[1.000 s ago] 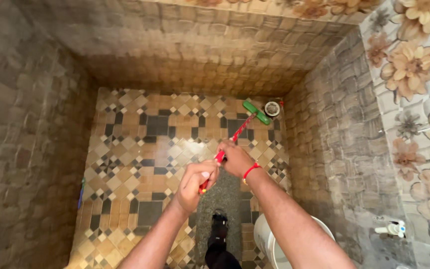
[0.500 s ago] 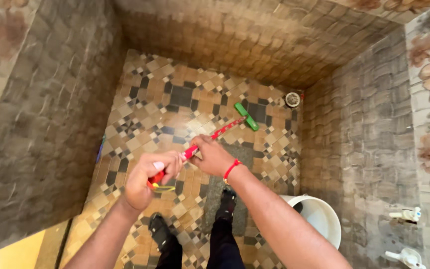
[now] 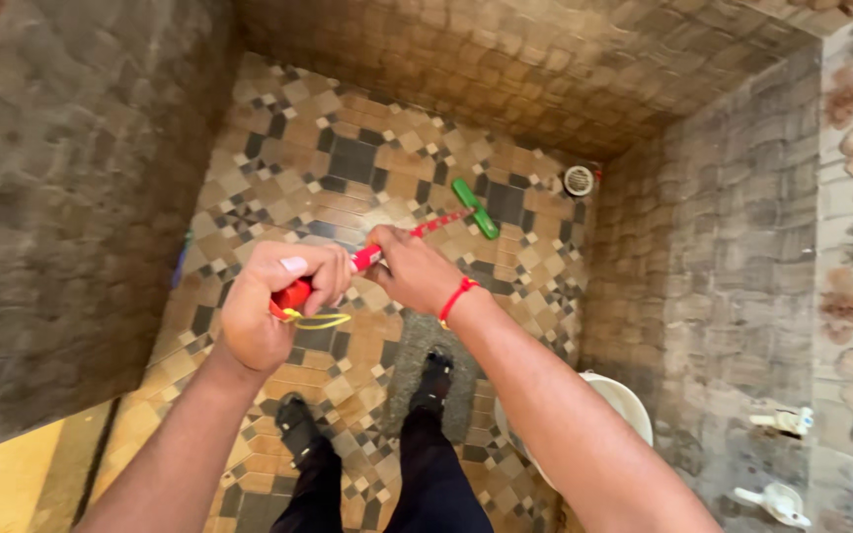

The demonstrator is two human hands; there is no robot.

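I hold a long red-handled floor wiper (image 3: 436,225) with both hands over a patterned tile floor (image 3: 348,158). My left hand (image 3: 273,301) is shut around the handle's near end, where a yellow loop hangs. Further along the shaft, my right hand (image 3: 409,271), with a red thread on its wrist, grips the handle. The green wiper head (image 3: 475,208) rests on the floor near the far right corner.
Tiled walls close in on the left, far side and right. A round floor drain (image 3: 579,181) sits in the far right corner. A white bucket (image 3: 624,400) stands at my right, with white taps (image 3: 780,422) on the right wall. My dark shoes (image 3: 434,377) stand below.
The view has swung left and down over the second. The wiper head has slid from beside the drain toward the middle of the floor, and both hands have come closer to me.
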